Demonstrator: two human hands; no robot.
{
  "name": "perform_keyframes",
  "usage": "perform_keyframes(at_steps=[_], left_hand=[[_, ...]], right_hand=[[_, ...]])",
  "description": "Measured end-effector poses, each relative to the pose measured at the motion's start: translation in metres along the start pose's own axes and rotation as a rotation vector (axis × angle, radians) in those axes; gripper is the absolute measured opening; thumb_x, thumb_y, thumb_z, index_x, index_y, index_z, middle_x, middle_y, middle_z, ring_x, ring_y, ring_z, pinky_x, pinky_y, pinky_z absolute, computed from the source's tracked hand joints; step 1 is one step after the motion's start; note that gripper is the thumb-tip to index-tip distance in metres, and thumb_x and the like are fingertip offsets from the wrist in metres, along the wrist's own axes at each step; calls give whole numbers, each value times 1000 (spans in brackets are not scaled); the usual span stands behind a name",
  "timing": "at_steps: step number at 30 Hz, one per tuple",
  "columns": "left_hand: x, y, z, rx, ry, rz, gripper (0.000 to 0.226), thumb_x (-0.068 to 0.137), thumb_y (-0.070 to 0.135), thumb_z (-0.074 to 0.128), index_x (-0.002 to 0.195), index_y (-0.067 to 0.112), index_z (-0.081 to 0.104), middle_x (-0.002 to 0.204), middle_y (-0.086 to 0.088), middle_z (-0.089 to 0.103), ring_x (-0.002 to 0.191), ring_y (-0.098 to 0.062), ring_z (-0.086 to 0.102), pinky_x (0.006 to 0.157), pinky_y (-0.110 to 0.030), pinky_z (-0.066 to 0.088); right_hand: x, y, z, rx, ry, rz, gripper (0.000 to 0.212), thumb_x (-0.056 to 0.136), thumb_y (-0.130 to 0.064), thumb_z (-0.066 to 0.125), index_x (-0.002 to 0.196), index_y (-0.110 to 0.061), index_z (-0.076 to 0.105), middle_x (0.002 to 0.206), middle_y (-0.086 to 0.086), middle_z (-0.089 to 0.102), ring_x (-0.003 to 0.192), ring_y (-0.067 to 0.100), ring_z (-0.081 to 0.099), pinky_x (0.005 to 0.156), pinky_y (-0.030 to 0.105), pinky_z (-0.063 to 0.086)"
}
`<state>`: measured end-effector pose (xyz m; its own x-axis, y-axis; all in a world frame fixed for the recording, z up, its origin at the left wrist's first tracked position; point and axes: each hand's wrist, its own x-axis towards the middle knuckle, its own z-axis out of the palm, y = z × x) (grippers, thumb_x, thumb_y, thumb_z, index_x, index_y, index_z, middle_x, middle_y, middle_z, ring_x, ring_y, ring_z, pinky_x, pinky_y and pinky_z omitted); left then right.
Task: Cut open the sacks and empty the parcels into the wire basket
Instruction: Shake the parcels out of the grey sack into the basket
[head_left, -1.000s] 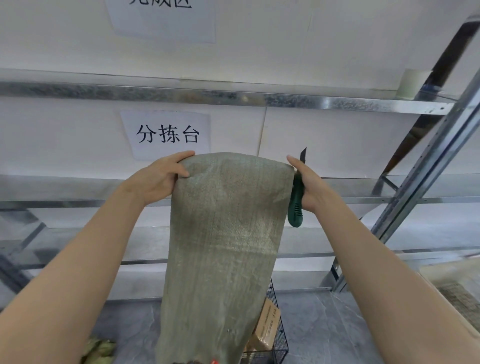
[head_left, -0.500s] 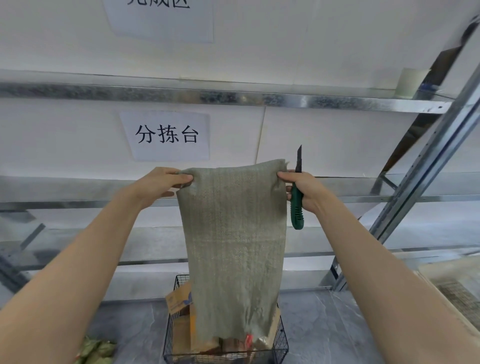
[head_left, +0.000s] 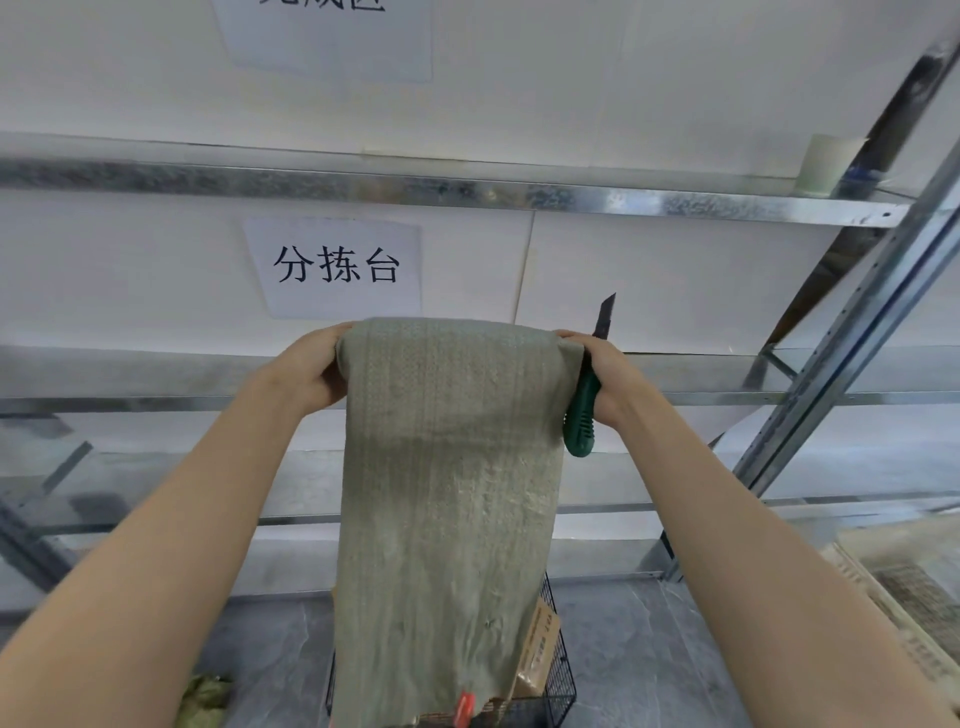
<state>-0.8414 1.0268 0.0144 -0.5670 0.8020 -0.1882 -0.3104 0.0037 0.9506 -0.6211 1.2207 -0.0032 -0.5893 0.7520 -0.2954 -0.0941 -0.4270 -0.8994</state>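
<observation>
Sack (head_left: 447, 493) hangs upended over wire basket (head_left: 558, 670), so parcels drop in. Your left hand (head_left: 306, 371) pinches one corner; right hand (head_left: 605, 374) grips other corner plus knife (head_left: 584, 410), blade up, away from fabric.

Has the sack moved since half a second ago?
Yes. The sack has dropped: its bottom edge now hangs lower, covering far more of the wire basket on the floor.

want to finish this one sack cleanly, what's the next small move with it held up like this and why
Probably give the sack a short shake over the wire basket. Both hands, left hand and right hand, hold its upper corners, the right also holding the knife blade up. The sack hangs limp, its lower end down at the basket holding parcels.
</observation>
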Motion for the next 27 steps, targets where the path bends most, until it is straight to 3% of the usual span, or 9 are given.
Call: perform_keyframes(at_steps=[4,8,11,13,15,18,21,23,27], left_hand=[[-8,10,-1,-253,-104,-2,30,85,34,58,64,17,70,59,5,56,53,-11,55,56,-23,46],[-6,15,-11,-158,-243,98,18,83,23,58,100,18,60,77,5,59,64,-10,57,52,-18,48],[-2,16,-15,-15,-292,100,52,75,11,62,123,26,47,105,5,57,85,-12,57,57,-22,50],[-2,15,-14,103,-271,86,62,74,5,63,132,20,48,115,2,59,100,-16,59,69,-27,53],[-4,13,-10,212,-226,94,47,81,5,64,126,14,54,113,0,63,105,-18,59,79,-29,49],[-4,5,-9,308,-144,96,23,87,17,61,110,16,63,96,5,70,95,-15,62,78,-29,47],[-4,0,-11,305,-111,91,38,74,34,71,106,14,66,93,6,73,86,-9,67,79,-28,48],[-1,-3,-10,270,-72,82,34,80,33,69,103,9,65,104,-3,70,90,-12,67,79,-28,50],[5,-6,-7,304,80,101,30,89,31,62,107,7,61,119,-11,61,100,-18,62,75,-29,51]], right_hand=[[-6,0,-5,82,-89,23,21,83,-33,66,79,-12,61,71,3,61,63,19,56,63,29,45],[-11,0,-15,33,-187,41,10,85,-9,60,94,-7,63,85,8,66,71,21,64,66,32,54],[-10,3,-15,-33,-123,70,11,84,4,57,86,-6,61,76,8,63,62,18,62,56,27,53],[-7,5,-15,-87,-75,61,11,85,1,60,81,-10,59,69,3,54,52,11,48,42,20,40],[-4,7,-15,-128,-52,56,9,87,-7,63,81,-11,59,67,1,51,52,10,42,39,19,34],[-3,9,-16,-182,-5,54,11,88,-17,66,79,-14,61,64,-1,52,51,10,45,40,20,35],[-5,9,-14,-197,-7,74,15,88,-24,68,80,-12,65,67,2,64,57,17,60,52,26,51],[-4,8,-13,-201,-12,71,17,89,-26,66,84,-10,67,69,4,69,60,18,66,55,26,55],[-2,4,-8,-279,15,1,35,85,-28,70,112,-5,67,103,11,71,82,22,67,78,35,55]])
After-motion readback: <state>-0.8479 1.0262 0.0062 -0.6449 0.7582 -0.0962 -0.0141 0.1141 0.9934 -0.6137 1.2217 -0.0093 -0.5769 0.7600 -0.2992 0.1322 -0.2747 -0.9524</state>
